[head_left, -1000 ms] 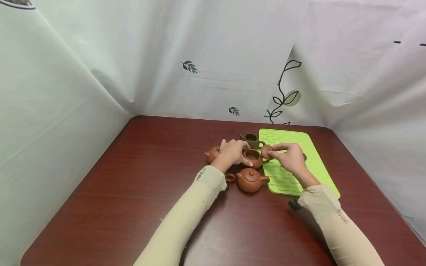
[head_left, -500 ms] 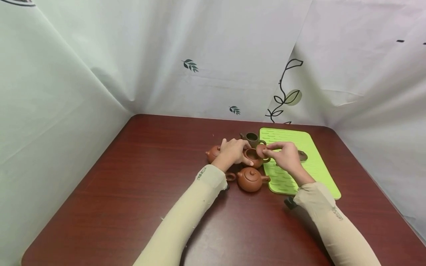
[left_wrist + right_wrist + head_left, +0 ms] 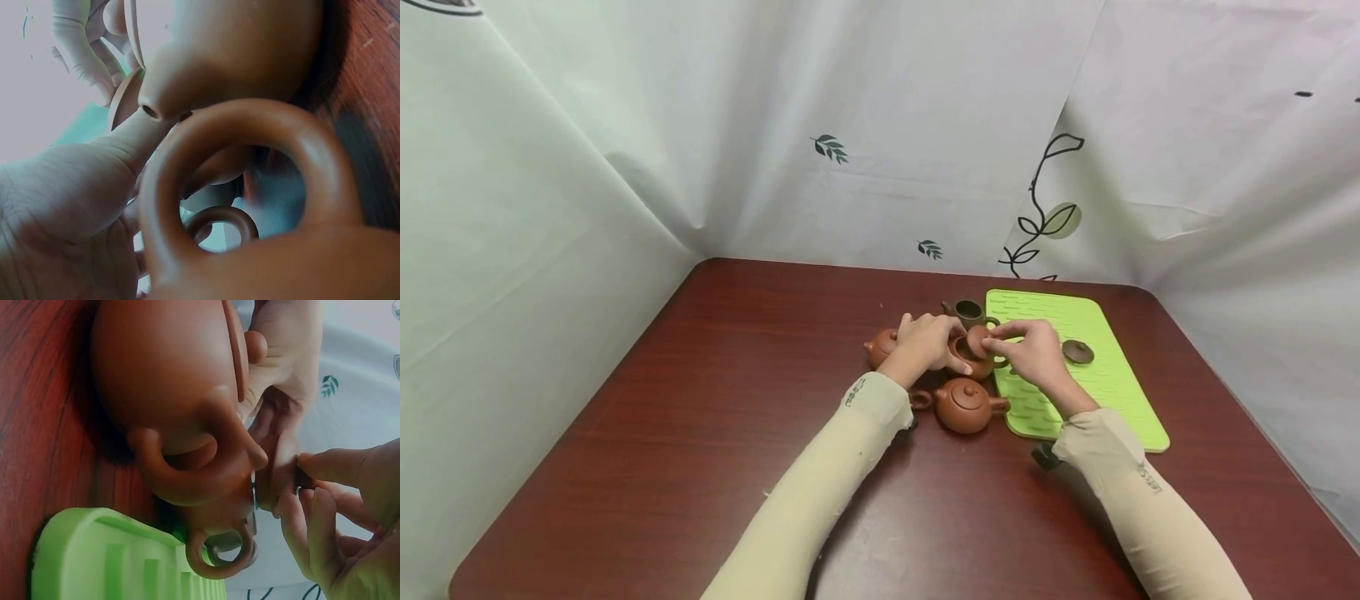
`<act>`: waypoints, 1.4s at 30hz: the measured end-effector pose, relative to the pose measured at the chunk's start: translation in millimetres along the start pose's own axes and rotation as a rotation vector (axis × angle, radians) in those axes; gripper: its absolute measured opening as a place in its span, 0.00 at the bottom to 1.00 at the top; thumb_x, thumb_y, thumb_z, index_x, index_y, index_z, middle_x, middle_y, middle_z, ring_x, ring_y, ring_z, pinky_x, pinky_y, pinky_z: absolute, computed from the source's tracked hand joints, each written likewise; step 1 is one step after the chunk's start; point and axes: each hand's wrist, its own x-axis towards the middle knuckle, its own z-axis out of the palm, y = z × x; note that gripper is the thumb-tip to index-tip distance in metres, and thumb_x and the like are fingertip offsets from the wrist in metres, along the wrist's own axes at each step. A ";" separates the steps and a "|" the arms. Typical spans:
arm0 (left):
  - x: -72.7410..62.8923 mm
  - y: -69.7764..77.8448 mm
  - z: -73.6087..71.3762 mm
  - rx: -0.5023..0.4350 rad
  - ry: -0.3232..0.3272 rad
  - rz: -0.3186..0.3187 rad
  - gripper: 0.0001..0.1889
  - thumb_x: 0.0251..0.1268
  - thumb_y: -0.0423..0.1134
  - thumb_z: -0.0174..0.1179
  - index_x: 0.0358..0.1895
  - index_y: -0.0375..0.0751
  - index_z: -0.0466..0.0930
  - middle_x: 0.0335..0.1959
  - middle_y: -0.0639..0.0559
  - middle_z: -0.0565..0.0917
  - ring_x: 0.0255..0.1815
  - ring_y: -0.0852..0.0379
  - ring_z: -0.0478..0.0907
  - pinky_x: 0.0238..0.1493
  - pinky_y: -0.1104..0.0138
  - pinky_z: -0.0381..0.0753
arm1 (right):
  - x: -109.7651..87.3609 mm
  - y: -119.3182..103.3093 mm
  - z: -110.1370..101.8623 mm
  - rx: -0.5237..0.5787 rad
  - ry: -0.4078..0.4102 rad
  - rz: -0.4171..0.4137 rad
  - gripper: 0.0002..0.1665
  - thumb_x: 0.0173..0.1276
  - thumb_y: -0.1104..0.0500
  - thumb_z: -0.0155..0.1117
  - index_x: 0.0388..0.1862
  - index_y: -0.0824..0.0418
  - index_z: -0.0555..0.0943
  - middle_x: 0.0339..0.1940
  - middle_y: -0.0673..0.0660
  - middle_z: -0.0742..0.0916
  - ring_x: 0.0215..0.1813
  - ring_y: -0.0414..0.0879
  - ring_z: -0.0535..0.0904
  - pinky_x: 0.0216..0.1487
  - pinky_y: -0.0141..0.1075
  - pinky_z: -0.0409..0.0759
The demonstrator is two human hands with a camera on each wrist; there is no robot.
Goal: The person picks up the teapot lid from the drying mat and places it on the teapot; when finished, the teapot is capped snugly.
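Note:
My left hand [image 3: 923, 343] grips the body of a lidless reddish-brown clay teapot [image 3: 976, 368], thumb on the near side and fingers on the far side. My right hand [image 3: 1036, 354] pinches a round clay lid [image 3: 977, 342] by its knob. The lid is tilted above the teapot's opening; in the right wrist view the lid [image 3: 279, 469] stands on edge between the two hands. In front is a similar teapot [image 3: 962, 408] with its lid on. Another clay teapot [image 3: 878, 348] lies left, partly hidden by my left hand and arm.
A dark brown teapot [image 3: 967, 312] without its lid stands behind the clay ones. Its handle reaches the edge of a ribbed green mat [image 3: 1052, 421]. On the mat lies a dark lid [image 3: 1078, 352]. White curtains [image 3: 880, 167] hang behind the table.
My right hand has moved left with the clay lid, from beside the teapot to over its opening. The dark lid on the mat has come into view. My left hand has stayed put.

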 end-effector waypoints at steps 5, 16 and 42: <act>0.1 -0.6 0.0 0.004 0.005 0.007 0.40 0.45 0.68 0.71 0.64 0.59 0.76 0.58 0.64 0.81 0.59 0.55 0.75 0.62 0.53 0.62 | 1.9 -0.5 3.2 0.008 -0.006 -0.008 0.14 0.64 0.57 0.73 0.42 0.67 0.88 0.51 0.68 0.86 0.30 0.62 0.85 0.24 0.37 0.81; -0.1 -1.2 -0.4 -0.013 0.014 0.005 0.41 0.43 0.67 0.73 0.65 0.58 0.76 0.57 0.61 0.82 0.59 0.54 0.75 0.64 0.51 0.61 | 5.6 2.3 11.0 0.004 -0.023 0.001 0.13 0.64 0.58 0.72 0.42 0.67 0.87 0.52 0.68 0.85 0.28 0.59 0.85 0.23 0.37 0.81; 0.7 -1.7 -2.0 -0.017 0.016 -0.003 0.36 0.43 0.67 0.73 0.59 0.60 0.80 0.52 0.63 0.83 0.57 0.55 0.76 0.61 0.52 0.62 | 10.5 2.9 23.3 -0.084 -0.002 -0.096 0.12 0.64 0.58 0.72 0.40 0.66 0.88 0.41 0.63 0.89 0.46 0.58 0.83 0.34 0.38 0.78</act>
